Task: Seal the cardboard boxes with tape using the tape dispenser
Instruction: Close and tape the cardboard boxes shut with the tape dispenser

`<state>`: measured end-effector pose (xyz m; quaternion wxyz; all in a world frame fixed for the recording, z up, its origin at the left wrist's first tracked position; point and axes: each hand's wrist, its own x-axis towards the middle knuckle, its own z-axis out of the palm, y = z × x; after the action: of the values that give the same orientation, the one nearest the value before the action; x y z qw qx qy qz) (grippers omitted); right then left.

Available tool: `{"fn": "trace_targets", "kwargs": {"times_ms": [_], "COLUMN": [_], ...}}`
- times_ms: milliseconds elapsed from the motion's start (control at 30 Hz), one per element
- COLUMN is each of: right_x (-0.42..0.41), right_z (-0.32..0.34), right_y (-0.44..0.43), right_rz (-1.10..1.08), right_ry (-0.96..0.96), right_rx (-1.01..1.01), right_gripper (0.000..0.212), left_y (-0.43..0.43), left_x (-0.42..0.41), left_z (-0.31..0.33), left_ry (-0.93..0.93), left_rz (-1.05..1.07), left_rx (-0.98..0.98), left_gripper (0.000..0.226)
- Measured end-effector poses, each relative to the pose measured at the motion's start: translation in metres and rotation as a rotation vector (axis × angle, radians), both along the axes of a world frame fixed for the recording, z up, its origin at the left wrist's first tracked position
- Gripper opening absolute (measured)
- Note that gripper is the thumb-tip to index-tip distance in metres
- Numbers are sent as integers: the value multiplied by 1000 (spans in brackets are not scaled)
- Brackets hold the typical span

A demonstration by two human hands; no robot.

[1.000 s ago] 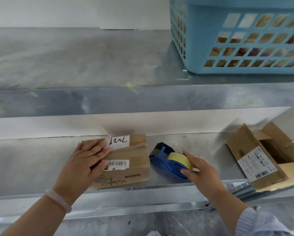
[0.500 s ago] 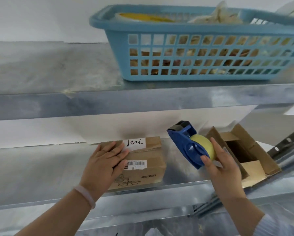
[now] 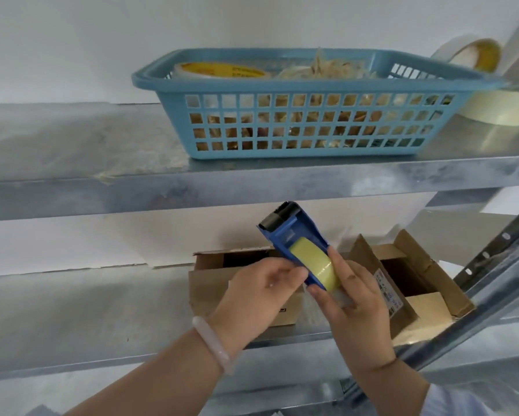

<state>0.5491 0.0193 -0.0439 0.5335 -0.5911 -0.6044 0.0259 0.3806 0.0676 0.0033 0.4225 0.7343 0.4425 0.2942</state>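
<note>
The shelving was galvanised metal set against a plain white wall (image 3: 72, 40), with a perforated upright (image 3: 499, 244) slanting down the right side. On the upper shelf (image 3: 72, 145) sat a blue plastic basket (image 3: 312, 94) holding a roll of tape (image 3: 219, 70) and some tangled scraps, and more tape rolls (image 3: 492, 109) lay just beside it on the right. On the lower shelf (image 3: 87, 310) stood a small cardboard box (image 3: 210, 283), its top apparently partly open, and near it to the right an open box (image 3: 417, 274) with its flaps spread. The blue tape dispenser (image 3: 297, 232) was held in the air in front of those two boxes, clear of the shelf. Its long axis ran on a slant from the hands up and to the left, the black cutter end pointing towards the upper shelf's front edge, the yellow tape roll (image 3: 315, 262) at the low end. The right hand (image 3: 357, 298) was wrapped round that low end, and the left hand (image 3: 258, 292), a pale bracelet (image 3: 213, 343) on its wrist, pinched the dispenser's side with curled fingers.
</note>
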Motion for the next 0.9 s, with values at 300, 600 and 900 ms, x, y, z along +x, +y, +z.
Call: {"fn": "trace_targets", "kwargs": {"times_ms": [300, 600, 900], "right_x": [-1, 41, 14], "right_z": [2, 23, 27], "right_y": [2, 25, 36], "right_rz": [130, 177, 825], "right_ry": [-222, 697, 1455], "right_rx": [156, -196, -597], "right_gripper": [56, 31, 49], "left_y": [-4, 11, 17], "left_x": [15, -12, -11], "left_z": [4, -4, -15], "left_ry": [-588, -779, -924], "left_rz": [179, -59, -158], "left_rx": [-440, -578, -794], "left_gripper": [46, 30, 41]}}
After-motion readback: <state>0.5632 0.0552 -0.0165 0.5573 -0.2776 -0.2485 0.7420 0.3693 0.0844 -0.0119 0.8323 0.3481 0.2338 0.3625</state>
